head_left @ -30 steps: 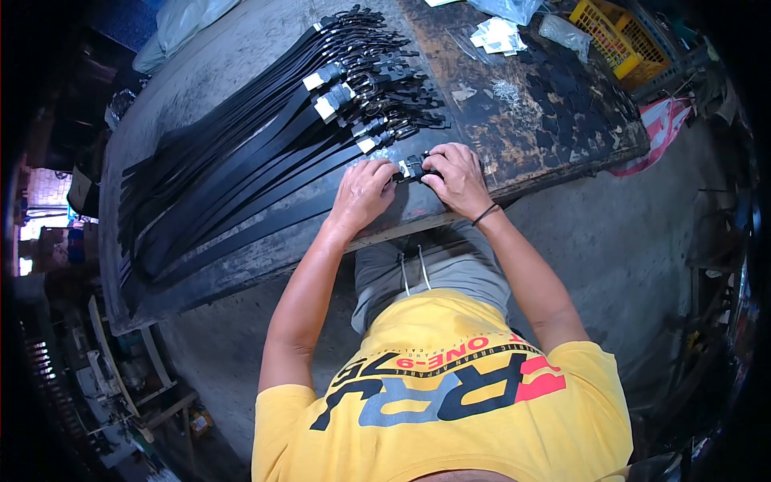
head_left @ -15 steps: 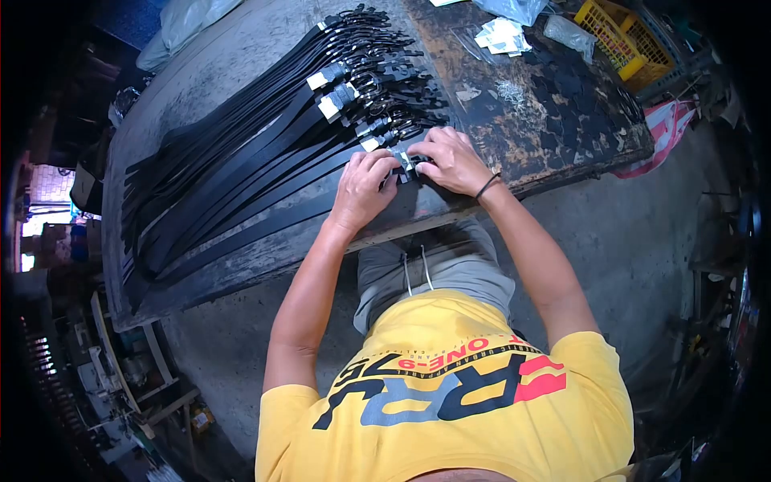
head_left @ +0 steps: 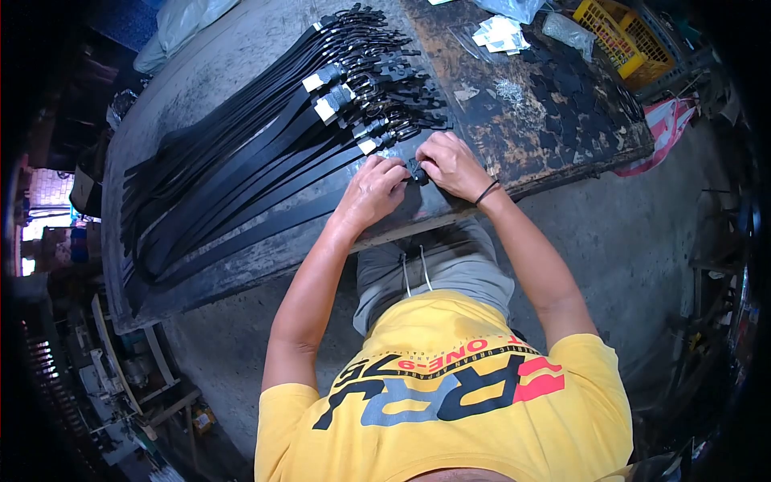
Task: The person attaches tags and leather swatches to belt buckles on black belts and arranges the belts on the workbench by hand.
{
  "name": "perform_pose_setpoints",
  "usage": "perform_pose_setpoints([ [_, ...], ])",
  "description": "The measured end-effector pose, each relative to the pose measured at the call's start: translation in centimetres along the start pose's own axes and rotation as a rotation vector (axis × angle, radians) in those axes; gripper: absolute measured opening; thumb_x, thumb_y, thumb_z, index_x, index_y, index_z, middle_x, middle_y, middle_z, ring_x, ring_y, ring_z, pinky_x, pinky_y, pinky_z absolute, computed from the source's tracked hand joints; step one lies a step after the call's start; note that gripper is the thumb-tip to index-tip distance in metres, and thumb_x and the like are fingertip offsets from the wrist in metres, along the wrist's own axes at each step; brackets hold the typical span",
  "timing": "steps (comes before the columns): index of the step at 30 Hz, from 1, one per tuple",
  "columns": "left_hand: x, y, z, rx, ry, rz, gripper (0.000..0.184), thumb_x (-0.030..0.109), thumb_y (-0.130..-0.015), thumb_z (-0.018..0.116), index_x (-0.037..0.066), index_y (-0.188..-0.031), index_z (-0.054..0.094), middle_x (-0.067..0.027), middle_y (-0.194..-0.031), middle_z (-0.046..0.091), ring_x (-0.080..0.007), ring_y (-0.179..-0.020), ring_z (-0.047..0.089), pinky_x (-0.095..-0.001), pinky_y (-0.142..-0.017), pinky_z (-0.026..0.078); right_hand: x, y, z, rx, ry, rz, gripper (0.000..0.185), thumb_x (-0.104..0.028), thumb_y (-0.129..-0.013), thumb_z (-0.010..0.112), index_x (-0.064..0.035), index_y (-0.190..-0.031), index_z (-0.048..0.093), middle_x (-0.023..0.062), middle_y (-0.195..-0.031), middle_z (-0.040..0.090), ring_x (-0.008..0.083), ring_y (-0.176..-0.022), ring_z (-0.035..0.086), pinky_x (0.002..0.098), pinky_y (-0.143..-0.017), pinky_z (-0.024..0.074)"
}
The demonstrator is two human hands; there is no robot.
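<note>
My left hand (head_left: 373,191) is closed at the buckle end of a black belt (head_left: 309,210), which runs off to the left along the near side of the table. My right hand (head_left: 455,166) pinches a small black end piece (head_left: 416,171) in the gap between both hands. The fingertips partly hide that piece, so its exact shape is unclear. Just beyond my hands lies a large pile of black belts (head_left: 233,153), their metal buckles (head_left: 385,80) lined up on the right. White tags (head_left: 325,108) are fixed to several of them.
Small black cut pieces (head_left: 574,96) lie on the worn right part of the table (head_left: 482,120). Near the far edge are white cards (head_left: 501,35), a heap of small metal bits (head_left: 509,92) and plastic bags (head_left: 570,34). A yellow crate (head_left: 622,40) stands beyond the corner.
Both hands have shifted slightly, the right one a little outward. A grey-and-white tag that showed between them is out of sight; a black piece shows there now.
</note>
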State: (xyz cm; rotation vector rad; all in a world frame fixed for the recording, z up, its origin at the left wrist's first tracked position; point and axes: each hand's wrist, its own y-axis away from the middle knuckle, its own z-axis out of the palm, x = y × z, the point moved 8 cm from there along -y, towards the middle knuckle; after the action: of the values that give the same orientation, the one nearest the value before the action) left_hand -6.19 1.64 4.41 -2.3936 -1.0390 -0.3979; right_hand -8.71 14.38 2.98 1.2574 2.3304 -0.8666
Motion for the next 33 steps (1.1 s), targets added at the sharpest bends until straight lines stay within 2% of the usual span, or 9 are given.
perform_pose_setpoints([
  [4, 0.0, -0.3, 0.1, 0.003, 0.003, -0.01, 0.024, 0.003, -0.072, 0.067, 0.004, -0.096, 0.064, -0.009, -0.106, 0.064, -0.0291, -0.096, 0.056, -0.0378, -0.085, 0.047, 0.1, 0.2, -0.1, -0.011, -0.027, 0.021, 0.009, -0.012, -0.079, 0.061, -0.0085, -0.087, 0.06, 0.0097, -0.093, 0.055, 0.0308, -0.095, 0.052, 0.0425, -0.084, 0.0436],
  [14, 0.1, -0.1, 0.6, 0.092, 0.02, -0.038, 0.021, 0.007, -0.074, 0.07, 0.003, -0.093, 0.062, -0.0107, -0.103, 0.064, -0.0305, -0.096, 0.056, -0.0383, -0.085, 0.047, -0.1, 0.8, -0.3, -0.035, -0.094, 0.027, 0.013, -0.015, -0.074, 0.064, -0.0085, -0.085, 0.06, 0.0098, -0.095, 0.053, 0.0307, -0.097, 0.052, 0.0417, -0.086, 0.0413],
  [16, -0.7, -0.1, 0.9, 0.099, 0.023, -0.166, 0.025, 0.01, -0.074, 0.071, 0.003, -0.096, 0.063, -0.0124, -0.102, 0.063, -0.0314, -0.098, 0.056, -0.039, -0.086, 0.046, -0.1, 0.9, -0.3, -0.033, -0.105, 0.021, 0.014, -0.015, -0.074, 0.064, -0.0084, -0.085, 0.06, 0.0094, -0.096, 0.053, 0.0304, -0.097, 0.052, 0.0416, -0.086, 0.0409],
  [19, -0.5, -0.1, 0.8, 0.161, -0.021, -0.175, 0.031, 0.014, -0.074, 0.073, 0.001, -0.101, 0.064, -0.0145, -0.103, 0.061, -0.0322, -0.099, 0.056, -0.0398, -0.086, 0.046, 0.1, 1.0, -0.2, -0.023, -0.11, 0.025, 0.014, -0.015, -0.074, 0.065, -0.0085, -0.085, 0.06, 0.0092, -0.096, 0.053, 0.0303, -0.098, 0.052, 0.0415, -0.087, 0.041],
  [23, -0.7, -0.4, 0.6, 0.138, 0.007, -0.228, 0.035, 0.015, -0.074, 0.073, 0.002, -0.104, 0.065, -0.0157, -0.103, 0.059, -0.0326, -0.099, 0.056, -0.0403, -0.086, 0.046, 0.2, 1.2, -0.1, 0.009, -0.111, 0.008, 0.016, -0.015, -0.073, 0.067, -0.0085, -0.086, 0.06, 0.0089, -0.097, 0.053, 0.0304, -0.098, 0.052, 0.0414, -0.087, 0.041],
  [26, -1.1, -0.4, 0.9, 0.074, 0.03, -0.278, 0.033, 0.014, -0.074, 0.073, 0.002, -0.104, 0.065, -0.0152, -0.101, 0.058, -0.0326, -0.098, 0.056, -0.04, -0.086, 0.046, 0.4, 1.4, 0.1, -0.013, -0.129, 0.02, 0.022, -0.015, -0.072, 0.069, -0.0077, -0.092, 0.062, 0.0097, -0.101, 0.054, 0.0309, -0.1, 0.052, 0.0418, -0.089, 0.0408],
  [29, -1.3, -0.2, 1.0, 0.069, 0.059, -0.246, 0.033, 0.013, -0.074, 0.072, 0.003, -0.105, 0.066, -0.0153, -0.101, 0.058, -0.0323, -0.098, 0.056, -0.0393, -0.085, 0.047, 0.6, 1.7, -0.1, 0.066, -0.155, 0.02, 0.03, -0.016, -0.073, 0.07, -0.0065, -0.101, 0.064, 0.0108, -0.107, 0.055, 0.0312, -0.105, 0.052, 0.0415, -0.092, 0.0405],
  [31, -1.1, -0.2, 0.9, 0.064, 0.06, -0.226, 0.034, 0.011, -0.074, 0.071, 0.003, -0.107, 0.065, -0.0153, -0.099, 0.058, -0.0323, -0.098, 0.056, -0.0388, -0.084, 0.047, 0.6, 1.7, 0.3, 0.007, -0.094, 0.023, 0.035, -0.017, -0.075, 0.07, -0.0059, -0.108, 0.064, 0.0117, -0.111, 0.055, 0.0312, -0.109, 0.051, 0.0412, -0.094, 0.0401],
  [33, -0.9, -0.3, 0.9, 0.06, 0.065, -0.231, 0.033, 0.011, -0.074, 0.071, 0.003, -0.106, 0.065, -0.0149, -0.099, 0.058, -0.0322, -0.097, 0.056, -0.0389, -0.084, 0.047, 0.6, 1.7, 0.3, 0.007, -0.092, 0.016, 0.035, -0.017, -0.075, 0.07, -0.0061, -0.108, 0.064, 0.0116, -0.112, 0.055, 0.0312, -0.109, 0.05, 0.0411, -0.095, 0.0398],
])
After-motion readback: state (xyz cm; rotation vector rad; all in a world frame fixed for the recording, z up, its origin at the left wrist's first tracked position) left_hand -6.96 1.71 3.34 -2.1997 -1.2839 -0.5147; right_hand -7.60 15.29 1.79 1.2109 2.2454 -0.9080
